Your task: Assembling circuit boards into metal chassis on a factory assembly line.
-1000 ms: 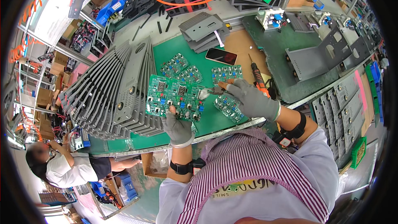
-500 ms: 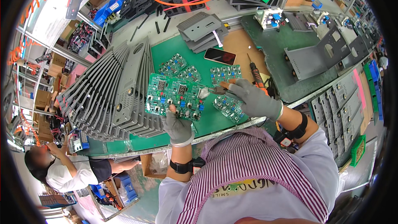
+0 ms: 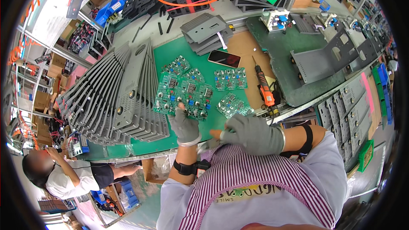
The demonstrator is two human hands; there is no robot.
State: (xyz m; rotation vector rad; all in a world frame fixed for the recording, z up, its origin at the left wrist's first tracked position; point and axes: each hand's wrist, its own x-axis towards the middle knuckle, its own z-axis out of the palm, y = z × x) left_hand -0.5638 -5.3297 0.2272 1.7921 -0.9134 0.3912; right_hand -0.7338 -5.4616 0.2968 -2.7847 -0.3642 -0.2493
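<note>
Drawn back from the board's right edge, the right hand (image 3: pixel 255 135) is now low by the apron (image 3: pixel 255 174), and the board's right display (image 3: pixel 208 92), covered a second ago, shows. Its gloved fingers are partly curled; a blur lies off their tips, so I cannot tell whether they hold a tool or how far they are closed. Left of it, the left hand (image 3: pixel 185 128) grips the near edge of the board (image 3: pixel 183 99), thumb on top, with the fingers beneath hidden, and holds it over the green mat (image 3: pixel 209 127). The step in hand seems to be work on the displays, probably at or near its end; the next move would call for a steady edge grip and a clear spot when setting the board down. Grey panels (image 3: pixel 128 83) fan out on the left. To the right of the board lie two loose boards (image 3: pixel 230 79), with two more just beyond it. Right of these is a screwdriver (image 3: pixel 264 86); farther off are a phone (image 3: pixel 224 58) and stacked plates (image 3: pixel 204 27).
</note>
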